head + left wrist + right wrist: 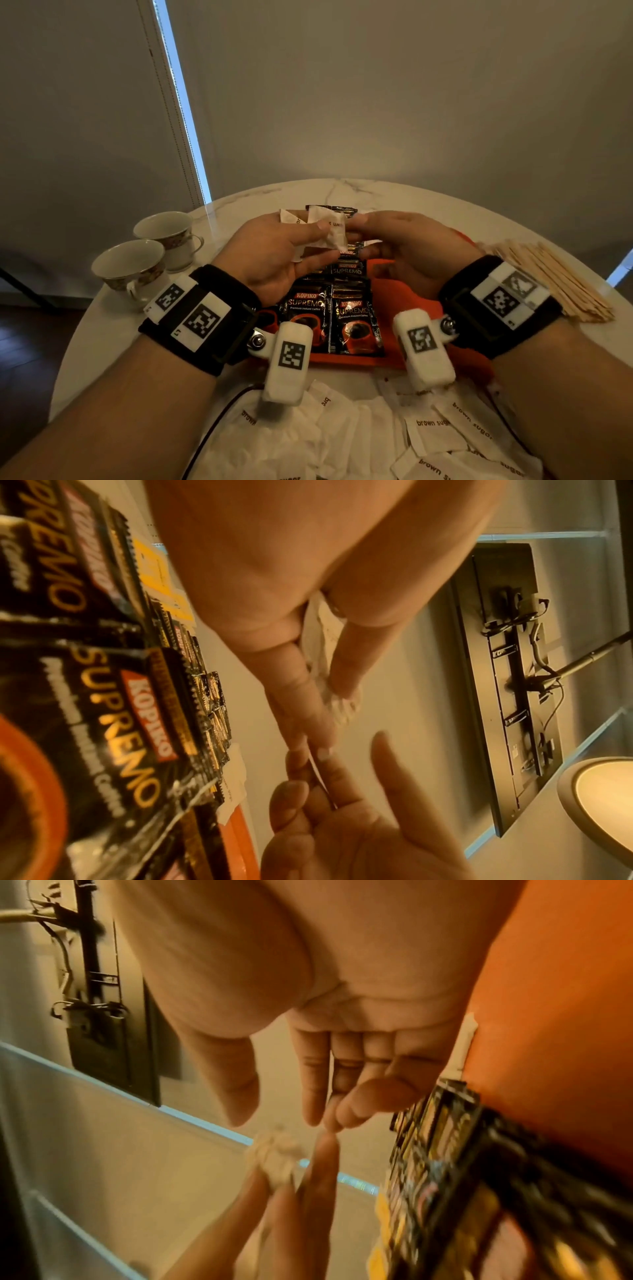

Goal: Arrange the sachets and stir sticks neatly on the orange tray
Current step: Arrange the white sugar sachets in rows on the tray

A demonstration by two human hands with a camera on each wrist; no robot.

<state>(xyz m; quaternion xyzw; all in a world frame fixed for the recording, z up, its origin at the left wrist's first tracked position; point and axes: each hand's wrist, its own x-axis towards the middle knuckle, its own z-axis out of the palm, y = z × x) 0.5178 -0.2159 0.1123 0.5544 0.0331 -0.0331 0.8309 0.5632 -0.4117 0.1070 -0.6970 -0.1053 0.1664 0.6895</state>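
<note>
My left hand (320, 238) is raised over the orange tray (388, 291) and pinches a few white sugar sachets (330, 228) between thumb and fingers; the left wrist view shows them crumpled in that pinch (322, 642). My right hand (356, 233) faces it with relaxed, spread fingers, fingertips at the sachets and thumb apart (284, 1118), holding nothing. Black Kopiko coffee sachets (352, 322) lie overlapped in two columns on the tray. Loose brown-sugar sachets (428, 431) are scattered on the table at the near edge. A pile of wooden stir sticks (548, 277) lies right of the tray.
Two patterned teacups (133, 267) (168, 233) stand on the round marble table (239, 202) to the left of the tray. A dark cable (219, 421) runs across the near left part of the table. Walls and a window strip lie behind.
</note>
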